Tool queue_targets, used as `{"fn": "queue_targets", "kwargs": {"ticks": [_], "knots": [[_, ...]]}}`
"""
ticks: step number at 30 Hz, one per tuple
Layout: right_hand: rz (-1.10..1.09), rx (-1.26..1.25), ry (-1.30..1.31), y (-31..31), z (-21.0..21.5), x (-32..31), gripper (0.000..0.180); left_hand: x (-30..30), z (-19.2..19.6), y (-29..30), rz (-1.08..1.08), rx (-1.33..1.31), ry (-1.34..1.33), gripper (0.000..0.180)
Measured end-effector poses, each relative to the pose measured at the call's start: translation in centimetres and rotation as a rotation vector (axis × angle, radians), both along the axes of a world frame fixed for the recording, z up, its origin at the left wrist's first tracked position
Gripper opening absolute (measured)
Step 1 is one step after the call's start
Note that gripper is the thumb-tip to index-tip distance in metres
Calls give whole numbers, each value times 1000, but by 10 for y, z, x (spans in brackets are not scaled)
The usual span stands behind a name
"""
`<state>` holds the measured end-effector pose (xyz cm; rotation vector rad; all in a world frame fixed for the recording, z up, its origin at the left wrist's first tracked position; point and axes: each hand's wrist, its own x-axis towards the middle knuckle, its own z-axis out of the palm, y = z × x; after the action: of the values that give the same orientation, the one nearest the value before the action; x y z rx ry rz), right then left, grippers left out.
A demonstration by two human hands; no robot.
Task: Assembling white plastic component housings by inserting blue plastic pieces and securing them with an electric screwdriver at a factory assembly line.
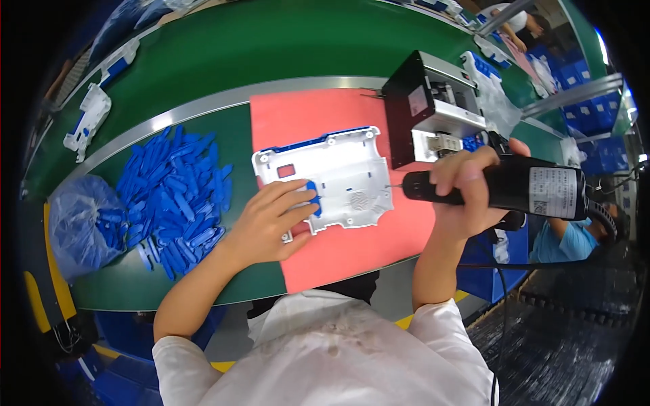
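A white plastic housing (pixel 352 176) with a blue far edge lies inner side up on a pink mat (pixel 318 111). My left hand (pixel 267 220) reaches over its left end, fingers closed on a small blue plastic strip (pixel 313 198) against the housing's inside. The thumb lies lower, by the housing's near edge. In my right hand (pixel 467 186) is a black electric screwdriver (pixel 504 186), held roughly level. Its thin bit points left, just at the housing's right edge; whether it touches cannot be made out.
Left of the mat is a pile of blue plastic strips (pixel 176 196) beside a clear plastic bag (pixel 84 227). A black and silver machine (pixel 433 108) stands at the mat's far right corner. Other white housings (pixel 88 122) lie along the green belt (pixel 223 51). People sit at the right.
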<state>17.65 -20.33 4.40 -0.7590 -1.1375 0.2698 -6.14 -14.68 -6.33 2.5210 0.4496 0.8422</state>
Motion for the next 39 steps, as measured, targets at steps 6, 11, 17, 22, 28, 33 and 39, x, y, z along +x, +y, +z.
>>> {"fn": "queue_targets", "kwargs": {"ticks": [6,11,17,22,28,33,39], "knots": [[167,87,192,21,-1,-24,60,-6,-2,-1,-1,-17,-25,37],[-187,404,322,43,34,55,48,-6,1,-5,-16,-2,-36,36],[-712,282,-77,77,25,117,48,-5,-3,-6,-3,-14,-19,37],[-708,322,-106,19,39,113,51,-1,-2,-7,-19,-45,-4,38],[-272,274,43,2,18,75,54,1,-1,-4,33,-51,36,39],[-398,54,-68,10,-7,87,48,4,-2,-6,24,-42,26,38],[-333,-115,-76,-4,-4,67,52,-1,-4,-8,40,-45,9,39]]}}
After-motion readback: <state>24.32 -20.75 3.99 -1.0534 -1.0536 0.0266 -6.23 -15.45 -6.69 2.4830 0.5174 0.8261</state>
